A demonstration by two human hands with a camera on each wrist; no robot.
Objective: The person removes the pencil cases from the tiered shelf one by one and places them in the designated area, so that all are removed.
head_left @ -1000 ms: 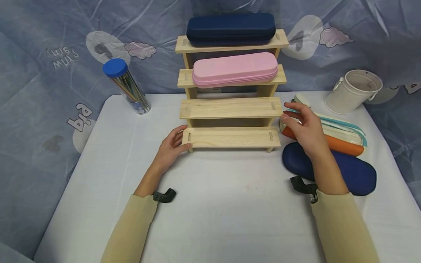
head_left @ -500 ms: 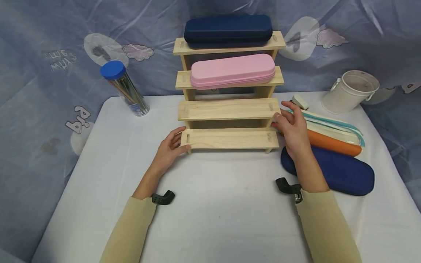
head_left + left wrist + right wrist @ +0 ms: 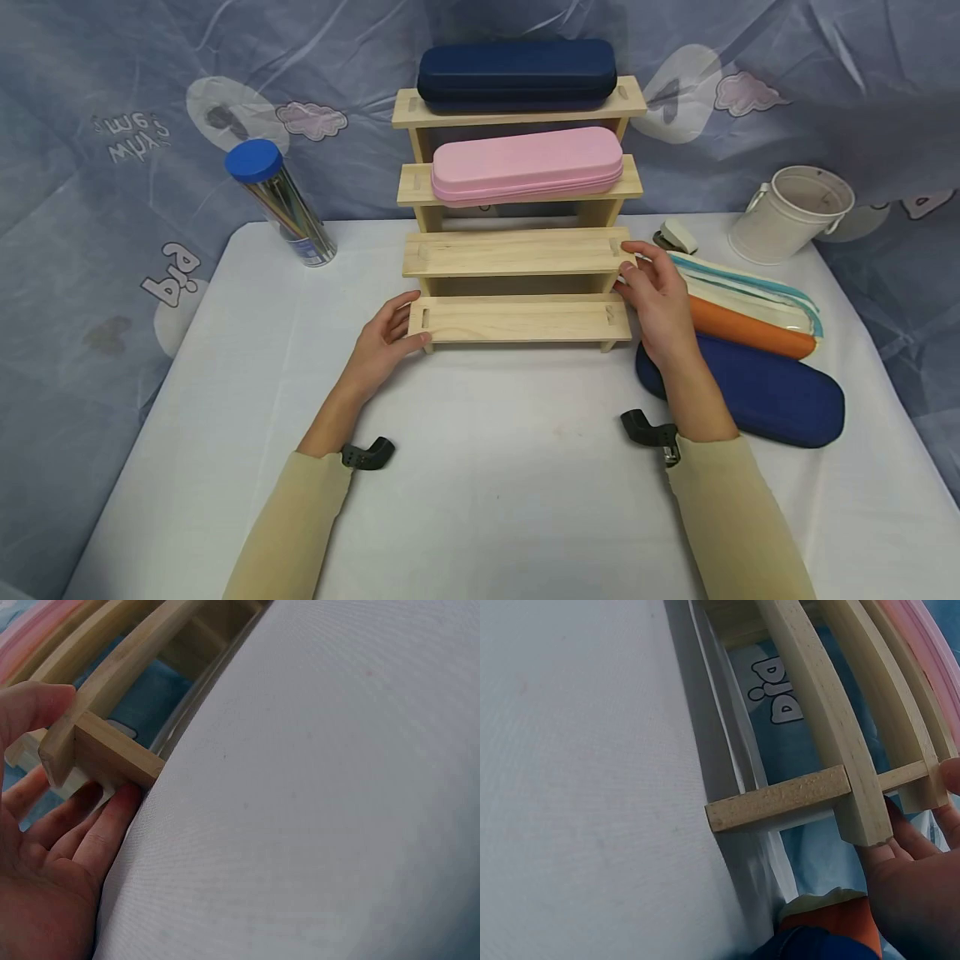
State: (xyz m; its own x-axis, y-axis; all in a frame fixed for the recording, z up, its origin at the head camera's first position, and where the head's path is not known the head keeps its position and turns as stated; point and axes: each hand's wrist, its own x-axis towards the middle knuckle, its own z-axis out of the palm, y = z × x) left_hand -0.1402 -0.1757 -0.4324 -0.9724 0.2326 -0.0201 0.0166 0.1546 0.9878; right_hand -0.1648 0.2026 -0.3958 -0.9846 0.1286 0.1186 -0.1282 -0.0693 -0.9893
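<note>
Wooden rack (image 3: 517,252) is on the table (image 3: 495,500), far middle. L hand (image 3: 381,343) grips its near-left end, R hand (image 3: 660,308) pinches the right end 1 tier up. IMO uneven tug = tilt, & askew pink case (image 3: 527,165) prob slides.

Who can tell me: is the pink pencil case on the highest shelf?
No, the pink pencil case lies on the second-highest shelf.

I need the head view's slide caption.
Wooden shelf with a pink case and a navy case, between left hand and right hand.
</note>
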